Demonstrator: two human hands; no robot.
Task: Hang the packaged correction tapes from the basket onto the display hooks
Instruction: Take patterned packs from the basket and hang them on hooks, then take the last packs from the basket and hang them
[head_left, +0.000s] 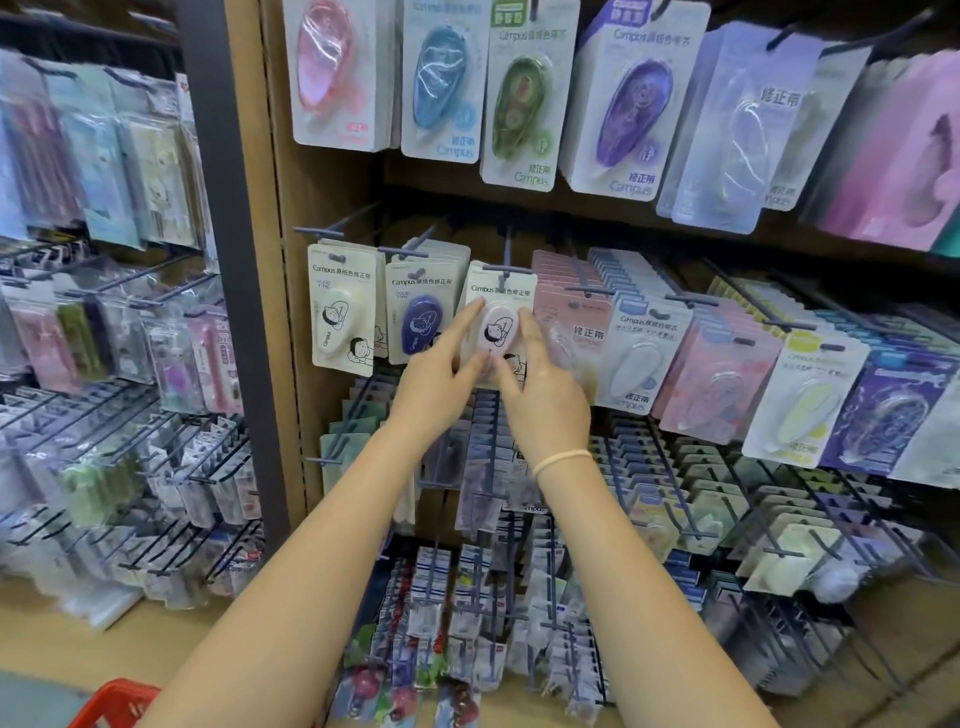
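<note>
The pink tape pack (500, 325) sits at the front of the third hook (508, 267) in the middle row, its card top level with the hook's crossbar; whether the hole is fully threaded is hard to tell, since the bar covers it. Both hands frame the pack. The left hand (441, 374) has its fingers stretched out, the forefinger lying along the pack's left edge and the thumb touching its lower part. The right hand (540, 387) rests its straight fingers on the pack's right edge, thumb near the bottom corner. Neither hand curls round it; they look to be steadying or squaring it.

To the left hang a cream pack (340, 312) and a navy pack (418, 322) of the same series, each on its own hook. Pink and white packs fill the hooks to the right, and larger tapes hang in the row above.

My judgement is that this pack is as good as hung. A corner of the red basket (111, 704) shows at the bottom left; its contents are out of sight, so how many packs remain cannot be told.
</note>
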